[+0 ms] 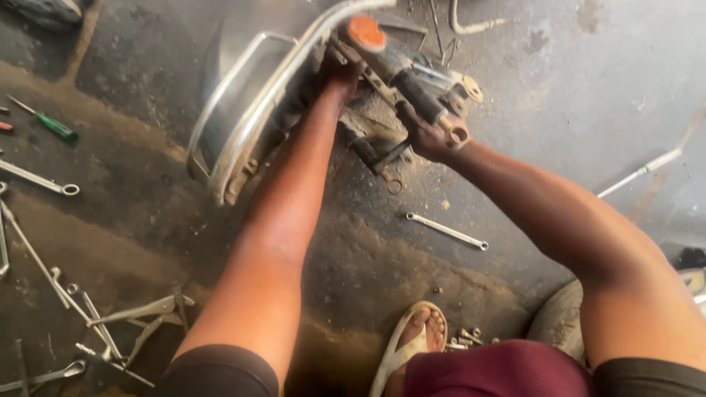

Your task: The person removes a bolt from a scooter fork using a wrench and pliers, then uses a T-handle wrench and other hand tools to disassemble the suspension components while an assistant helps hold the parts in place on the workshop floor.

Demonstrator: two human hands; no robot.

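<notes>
Greasy metal assembly (382,110) at twelve o'clock: my left hand (340,73) grips it, right hand (430,136) clamps its tube; I'd brace firmly.

this is a rough repair workshop, the kind where work happens on the ground. the concrete floor (588,88) is dark with oil stains and grit. hand tools lie scattered on it: a green-handled screwdriver (48,122), a ring spanner (38,179), a slim wrench (447,231), pliers (141,316) and loose sockets (465,338). a greasy vehicle part with a chrome rail (257,110) and an orange reflector (365,32) sits on the floor.
</notes>
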